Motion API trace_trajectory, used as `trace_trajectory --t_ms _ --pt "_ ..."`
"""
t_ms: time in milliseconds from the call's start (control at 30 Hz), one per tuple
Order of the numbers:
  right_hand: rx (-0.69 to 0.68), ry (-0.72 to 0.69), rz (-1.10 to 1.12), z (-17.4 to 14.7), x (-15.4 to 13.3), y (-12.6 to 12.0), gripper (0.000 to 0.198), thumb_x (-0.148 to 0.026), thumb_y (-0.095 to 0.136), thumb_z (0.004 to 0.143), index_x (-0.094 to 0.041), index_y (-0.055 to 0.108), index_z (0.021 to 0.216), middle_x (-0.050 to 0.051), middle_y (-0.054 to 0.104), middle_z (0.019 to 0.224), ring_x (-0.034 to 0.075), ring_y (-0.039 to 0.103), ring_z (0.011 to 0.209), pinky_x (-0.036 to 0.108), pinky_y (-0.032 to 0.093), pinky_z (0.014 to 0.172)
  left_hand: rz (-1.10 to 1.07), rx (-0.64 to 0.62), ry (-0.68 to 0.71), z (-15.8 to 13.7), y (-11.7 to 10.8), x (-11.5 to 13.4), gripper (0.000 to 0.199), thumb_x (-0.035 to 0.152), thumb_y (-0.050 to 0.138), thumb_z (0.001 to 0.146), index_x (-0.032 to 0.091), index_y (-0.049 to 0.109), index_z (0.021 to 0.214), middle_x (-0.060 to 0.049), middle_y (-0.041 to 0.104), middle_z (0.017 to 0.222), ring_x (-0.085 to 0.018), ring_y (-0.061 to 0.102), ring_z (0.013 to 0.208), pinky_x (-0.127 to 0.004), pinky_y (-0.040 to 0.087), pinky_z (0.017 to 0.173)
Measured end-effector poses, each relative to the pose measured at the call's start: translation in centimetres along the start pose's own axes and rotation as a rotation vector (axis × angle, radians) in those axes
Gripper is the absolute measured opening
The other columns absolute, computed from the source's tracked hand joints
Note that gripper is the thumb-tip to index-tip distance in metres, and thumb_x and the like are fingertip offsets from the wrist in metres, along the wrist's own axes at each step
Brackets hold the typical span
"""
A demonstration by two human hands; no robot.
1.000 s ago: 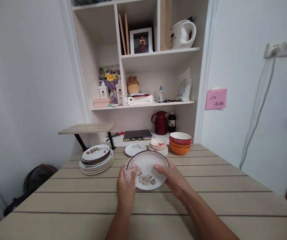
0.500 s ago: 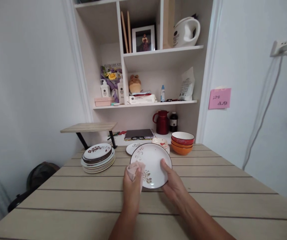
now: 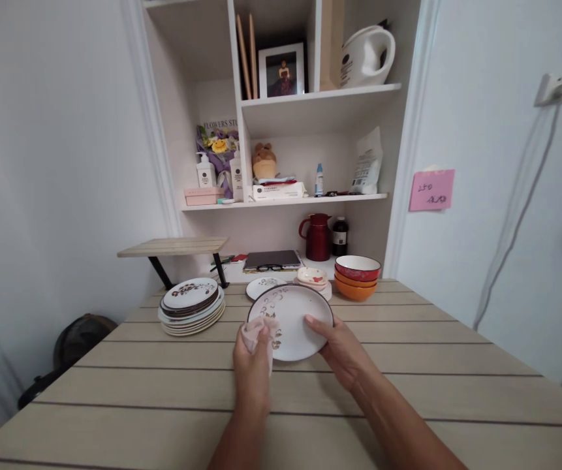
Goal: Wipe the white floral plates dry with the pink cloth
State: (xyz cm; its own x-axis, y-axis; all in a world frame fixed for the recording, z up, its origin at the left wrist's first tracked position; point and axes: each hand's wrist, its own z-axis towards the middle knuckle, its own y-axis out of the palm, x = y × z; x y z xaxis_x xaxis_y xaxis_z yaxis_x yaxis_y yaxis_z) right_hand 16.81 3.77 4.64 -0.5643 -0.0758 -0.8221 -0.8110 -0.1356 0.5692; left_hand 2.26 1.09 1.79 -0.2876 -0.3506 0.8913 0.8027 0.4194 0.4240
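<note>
Held up over the table is a white plate (image 3: 295,326) with a dark rim and a floral print. My right hand (image 3: 342,349) grips its right edge, thumb on the face and fingers underneath. My left hand (image 3: 252,365) is closed around a pale pink cloth (image 3: 261,331), which is folded over the plate's left edge; the fingers behind the plate are hidden. Just behind lies another floral plate (image 3: 261,287), partly covered by the held one. Small heart-patterned bowls (image 3: 312,277) sit beside it.
A stack of plates (image 3: 192,307) stands left, near a small raised wooden shelf (image 3: 173,247). Stacked red and orange bowls (image 3: 356,287) are at the back right. Behind the wooden table (image 3: 163,385) are a red jug (image 3: 318,238), a dark bottle (image 3: 340,238) and a laptop (image 3: 273,260).
The plate has shifted slightly left and tilted flatter, both hands moving with it. The cloth stays at its left edge. The heart-patterned bowls show more fully.
</note>
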Motion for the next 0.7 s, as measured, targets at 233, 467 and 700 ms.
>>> trace_trajectory --t_ms 233,467,700 --pt "-0.127 -0.093 -0.129 -0.3 -1.5 -0.3 0.046 -0.031 0.082 0.061 -0.016 0.069 0.103 0.008 0.075 0.098 0.023 0.067 0.086 0.033 0.053 0.077 0.207 0.002 0.148 0.0 -0.2 0.4 0.049 0.042 0.069 0.074 0.019 0.056 0.116 -0.010 0.068 0.110 -0.022 0.065 0.100 -0.034 0.048 0.090" --pt "-0.155 -0.472 -0.710 -0.4 -3.2 -1.1 0.021 -0.029 0.075 0.066 -0.020 0.071 0.086 0.004 0.072 0.095 0.022 0.062 0.087 0.032 0.048 0.075 0.348 -0.145 0.364 0.0 -0.8 0.4 0.022 0.028 0.063 0.077 0.021 0.063 0.098 -0.005 0.070 0.093 -0.020 0.065 0.088 -0.031 0.049 0.083" --pt "-0.112 -0.422 -0.660 1.8 -3.7 -1.8 0.024 -0.027 0.073 0.066 -0.020 0.068 0.089 0.000 0.068 0.083 0.017 0.058 0.075 0.026 0.044 0.065 0.248 -0.319 0.287 3.0 2.1 3.0 0.024 0.014 0.068 0.068 0.022 0.069 0.090 -0.005 0.070 0.096 -0.021 0.063 0.093 -0.030 0.045 0.089"
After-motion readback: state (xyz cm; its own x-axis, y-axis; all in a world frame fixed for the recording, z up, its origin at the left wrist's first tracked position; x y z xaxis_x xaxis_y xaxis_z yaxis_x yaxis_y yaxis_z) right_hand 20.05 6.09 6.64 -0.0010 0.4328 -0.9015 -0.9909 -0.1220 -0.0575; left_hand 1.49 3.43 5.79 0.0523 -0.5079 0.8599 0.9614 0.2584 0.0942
